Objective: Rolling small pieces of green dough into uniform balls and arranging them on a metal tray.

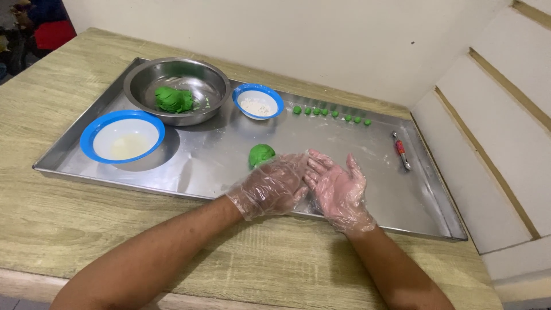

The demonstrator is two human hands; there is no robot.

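Both my hands wear thin clear plastic gloves and meet over the front of a large metal tray. My left hand is curled, its fingertips resting on the palm of my right hand, which lies flat with fingers spread. Anything between them is hidden. A green dough lump sits on the tray just behind my left hand. A row of several small green dough balls lines the tray's far side.
A steel bowl holding more green dough stands at the tray's back left. Beside it are a small blue-rimmed bowl of white powder and a larger blue-rimmed bowl. A red-handled metal tool lies at the right. A wall rises behind.
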